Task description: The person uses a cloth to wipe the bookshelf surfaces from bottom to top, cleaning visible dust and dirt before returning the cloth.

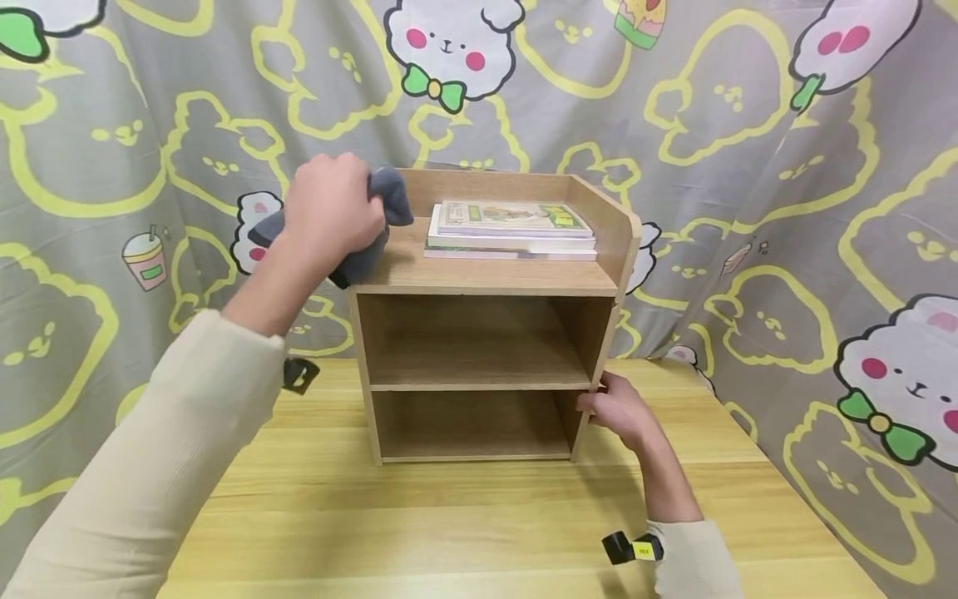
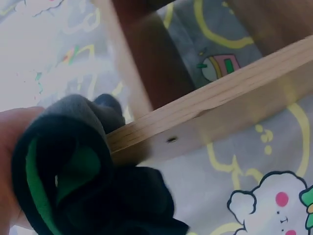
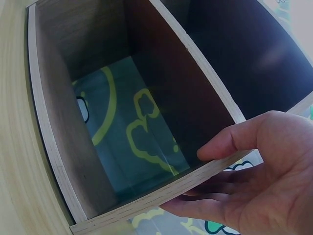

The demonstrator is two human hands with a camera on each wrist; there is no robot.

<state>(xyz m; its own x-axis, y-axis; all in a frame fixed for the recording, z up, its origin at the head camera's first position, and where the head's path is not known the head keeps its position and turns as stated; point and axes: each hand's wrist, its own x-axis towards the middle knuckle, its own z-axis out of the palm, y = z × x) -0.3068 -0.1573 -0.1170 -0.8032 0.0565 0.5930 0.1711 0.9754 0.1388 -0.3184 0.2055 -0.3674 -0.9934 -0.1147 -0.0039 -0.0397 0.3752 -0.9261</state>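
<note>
A small wooden shelf [image 1: 479, 384] with two open compartments stands upright on the table. My left hand [image 1: 329, 204] grips a bunched dark grey cloth [image 1: 389, 195] at the top left corner of the shelf. In the left wrist view the folded cloth [image 2: 73, 117] wraps against the edge of the shelf's side panel [image 2: 205, 107], its green inner face showing. Low on the other side, my right hand [image 1: 619, 409] holds the right side panel, thumb inside the lower compartment and fingers outside, as the right wrist view shows with the hand [image 3: 264, 171] pinching the panel's edge.
A short stack of books [image 1: 512, 229] lies on the shelf's top board, inside its raised back and right rim. The shelf rests on a light wooden table [image 1: 449, 532]. A grey curtain [image 1: 224, 108] with cartoon prints hangs close behind and along both sides.
</note>
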